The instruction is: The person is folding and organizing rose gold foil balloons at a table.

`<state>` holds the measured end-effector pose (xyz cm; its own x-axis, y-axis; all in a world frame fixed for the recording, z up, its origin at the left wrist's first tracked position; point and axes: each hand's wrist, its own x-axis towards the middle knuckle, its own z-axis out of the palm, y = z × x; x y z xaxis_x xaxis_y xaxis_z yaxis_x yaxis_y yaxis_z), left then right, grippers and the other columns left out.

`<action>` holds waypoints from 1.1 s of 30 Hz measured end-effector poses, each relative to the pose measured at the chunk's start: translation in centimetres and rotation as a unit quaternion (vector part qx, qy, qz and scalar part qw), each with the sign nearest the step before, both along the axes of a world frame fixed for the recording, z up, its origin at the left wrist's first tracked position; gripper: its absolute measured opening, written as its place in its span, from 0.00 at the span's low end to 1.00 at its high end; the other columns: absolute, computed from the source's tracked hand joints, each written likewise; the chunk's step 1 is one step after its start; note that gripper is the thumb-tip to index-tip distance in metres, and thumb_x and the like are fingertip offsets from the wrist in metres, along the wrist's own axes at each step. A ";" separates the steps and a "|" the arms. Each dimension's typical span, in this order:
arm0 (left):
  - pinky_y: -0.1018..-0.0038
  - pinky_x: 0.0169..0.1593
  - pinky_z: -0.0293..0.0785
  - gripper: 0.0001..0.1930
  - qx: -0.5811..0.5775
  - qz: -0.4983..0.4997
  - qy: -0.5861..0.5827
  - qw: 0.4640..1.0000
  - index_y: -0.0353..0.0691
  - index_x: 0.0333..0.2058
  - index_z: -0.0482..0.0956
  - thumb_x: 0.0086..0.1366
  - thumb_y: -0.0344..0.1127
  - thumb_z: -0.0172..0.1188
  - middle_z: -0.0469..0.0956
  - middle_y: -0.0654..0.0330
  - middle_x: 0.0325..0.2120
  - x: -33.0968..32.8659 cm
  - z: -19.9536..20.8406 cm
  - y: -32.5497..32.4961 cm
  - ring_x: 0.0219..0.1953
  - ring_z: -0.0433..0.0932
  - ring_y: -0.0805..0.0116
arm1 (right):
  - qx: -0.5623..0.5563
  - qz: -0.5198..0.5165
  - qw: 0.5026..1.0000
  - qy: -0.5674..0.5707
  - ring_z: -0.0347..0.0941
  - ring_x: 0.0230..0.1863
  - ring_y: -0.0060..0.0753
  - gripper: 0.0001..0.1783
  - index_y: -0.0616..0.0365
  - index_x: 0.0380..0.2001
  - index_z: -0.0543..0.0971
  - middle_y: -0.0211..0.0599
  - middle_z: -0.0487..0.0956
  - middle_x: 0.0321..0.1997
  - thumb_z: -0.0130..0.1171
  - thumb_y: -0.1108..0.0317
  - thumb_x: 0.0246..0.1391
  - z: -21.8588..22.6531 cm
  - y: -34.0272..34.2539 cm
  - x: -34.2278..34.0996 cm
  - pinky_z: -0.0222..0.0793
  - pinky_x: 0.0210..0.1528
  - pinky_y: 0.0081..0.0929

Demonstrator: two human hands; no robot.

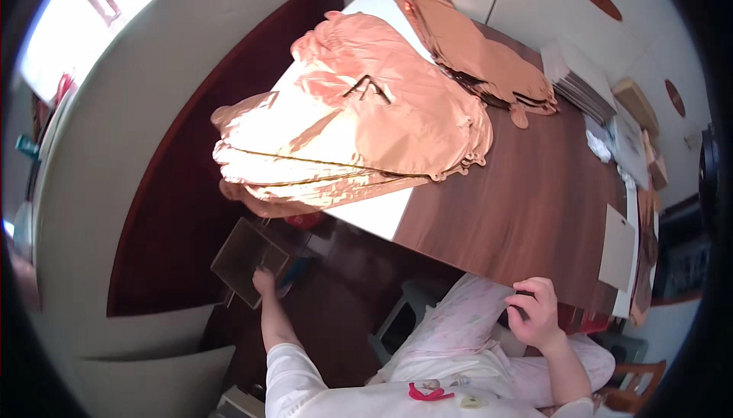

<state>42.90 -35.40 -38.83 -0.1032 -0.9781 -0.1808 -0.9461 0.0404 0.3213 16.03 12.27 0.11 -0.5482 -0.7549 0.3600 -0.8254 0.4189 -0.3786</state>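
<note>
Brown cardboard box under left hand, right hand at table edge

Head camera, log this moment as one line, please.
left hand: reaching down to open cardboard box on floor | right hand: at table edge, grip unclear | table: shiny pink bags

Foil sheets lie on the table; a box sits below its left edge.
</note>
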 end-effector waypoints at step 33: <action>0.64 0.40 0.75 0.11 0.178 -0.376 -0.120 0.901 0.40 0.31 0.79 0.58 0.34 0.48 0.78 0.50 0.32 -15.3 -4.0 25.6 0.37 0.78 0.56 | 0.067 0.020 0.997 0.027 0.69 0.38 0.35 0.13 0.53 0.25 0.77 0.31 0.73 0.37 0.63 0.72 0.29 1.0 5.0 2.4 0.66 0.37 0.33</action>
